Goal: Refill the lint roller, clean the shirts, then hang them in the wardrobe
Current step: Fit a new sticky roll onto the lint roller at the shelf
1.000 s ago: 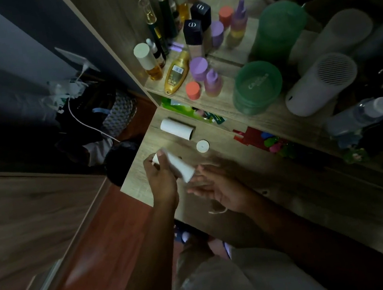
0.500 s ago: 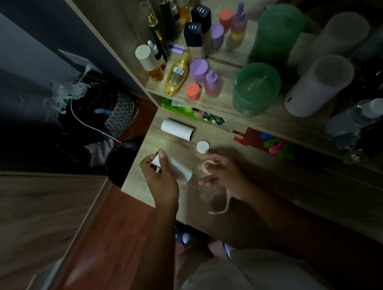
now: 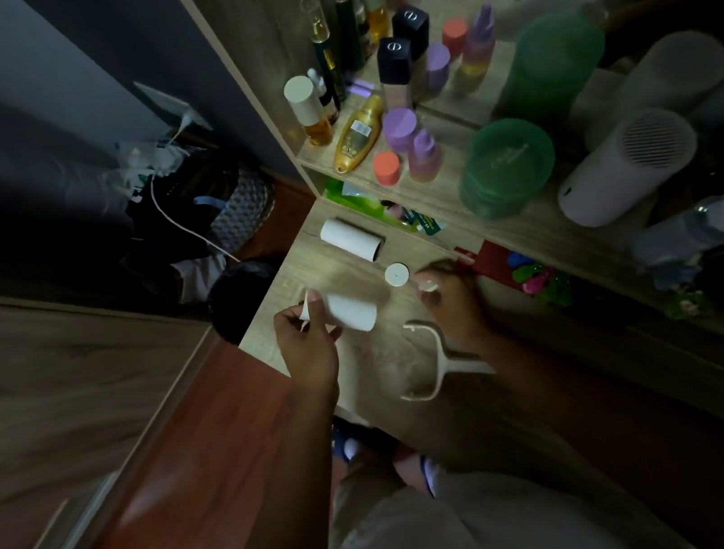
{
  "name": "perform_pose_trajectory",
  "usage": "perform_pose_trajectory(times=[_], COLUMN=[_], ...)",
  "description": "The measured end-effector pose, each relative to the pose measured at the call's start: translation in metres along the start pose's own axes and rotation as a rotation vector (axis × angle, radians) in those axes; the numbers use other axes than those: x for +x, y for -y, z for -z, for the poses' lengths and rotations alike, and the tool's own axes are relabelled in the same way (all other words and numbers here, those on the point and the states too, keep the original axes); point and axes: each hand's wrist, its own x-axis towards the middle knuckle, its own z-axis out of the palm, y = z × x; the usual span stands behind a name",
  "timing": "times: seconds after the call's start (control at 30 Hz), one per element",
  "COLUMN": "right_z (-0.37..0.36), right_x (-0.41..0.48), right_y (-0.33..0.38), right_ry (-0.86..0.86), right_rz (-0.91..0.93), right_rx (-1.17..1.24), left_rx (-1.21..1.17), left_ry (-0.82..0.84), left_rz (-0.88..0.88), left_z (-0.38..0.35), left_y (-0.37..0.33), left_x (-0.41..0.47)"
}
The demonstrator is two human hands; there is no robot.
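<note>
The fingers point(image 3: 313, 302) of the left hand point(image 3: 309, 344) wrap around a white roll point(image 3: 350, 316) near the middle of the frame. The right hand point(image 3: 452, 302) reaches toward a small round cap point(image 3: 397, 275); its fingers curl, pinching nothing clear. The roller handle point(image 3: 435, 360) lies on the desk point(image 3: 365, 368) below it. Another roll point(image 3: 352, 238) lies higher up.

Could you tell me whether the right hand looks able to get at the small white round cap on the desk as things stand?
Probably yes: the right hand hovers just beside the white cap, with bare desk between them and nothing visibly held.
</note>
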Motion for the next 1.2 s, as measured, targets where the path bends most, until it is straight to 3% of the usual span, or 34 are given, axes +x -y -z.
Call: perform_pose_trajectory(times=[0.13, 0.3, 0.4, 0.5, 0.57, 0.83, 1.03, 1.2], right_z=[-0.005, -0.006, -0.003, -0.009, -0.021, -0.125, -0.216, -0.291], right_x=[-0.003, -0.006, -0.011, -0.017, -0.025, -0.075, -0.083, -0.073], right_y=[-0.005, 0.001, 0.008, 0.035, 0.062, 0.154, 0.210, 0.246], right_ry=[-0.033, -0.029, -0.113, -0.146, -0.095, 0.284, 0.370, 0.351], right_rz=[0.078, 0.006, 0.079, 0.049, 0.026, 0.044, -0.016, -0.002], right_rx=[-0.099, -0.080, -0.129, 0.033, 0.171, 0.217, 0.189, 0.164], left_rx=[-0.035, -0.109, -0.131, -0.172, -0.203, -0.319, -0.359, -0.186], left_ry=[-0.007, -0.024, -0.036, -0.053, -0.069, -0.251, -0.261, -0.219], left_rz=[0.017, 0.059, 0.063, 0.056, 0.052, 0.130, 0.149, 0.136], left_z=[0.014, 0.038, 0.054, 0.074, 0.091, 0.164, 0.244, 0.313], left_y=[0.000, 0.001, -0.001, 0.001, 0.006, 0.021, 0.039, 0.055], left_x=[0.001, 0.005, 0.004, 0.007, 0.012, 0.042, 0.085, 0.133])
